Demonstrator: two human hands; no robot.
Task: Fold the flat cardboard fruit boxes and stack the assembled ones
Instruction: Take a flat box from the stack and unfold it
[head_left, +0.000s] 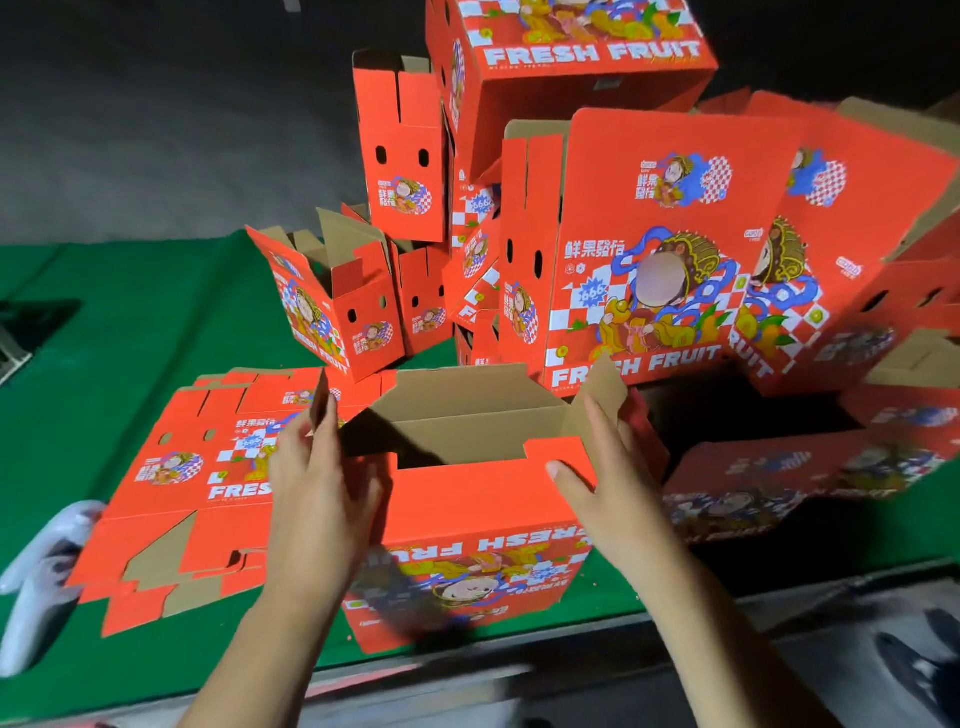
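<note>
Underfoot, a wide green felt-covered table is carrying everything, and it is serving as the landmark for the rest. Along its far side, a tall, leaning heap of assembled red cardboard fruit boxes is rising, each printed with a cartoon figure and the words FRESH FRUIT; several are standing on end and one is tilting at the very top. At the table's left part, a stack of flat, unfolded red cardboard box blanks is lying printed side up, its brown underside showing through the cut-outs. At the middle of the near edge, a half-folded red cardboard fruit box is sitting open at the top, brown inside, with its printed side facing the person upside down and its flaps standing up. On the table's left edge, a pale grey cloth-like object is lying partly under the blanks; what it is cannot be told. The person's left hand is resting against the box's left side, fingers straight and lying along the raised left flap. The right hand is pressing the box's right side, fingers extended up the right flap and thumb spread across the red front edge.
</note>
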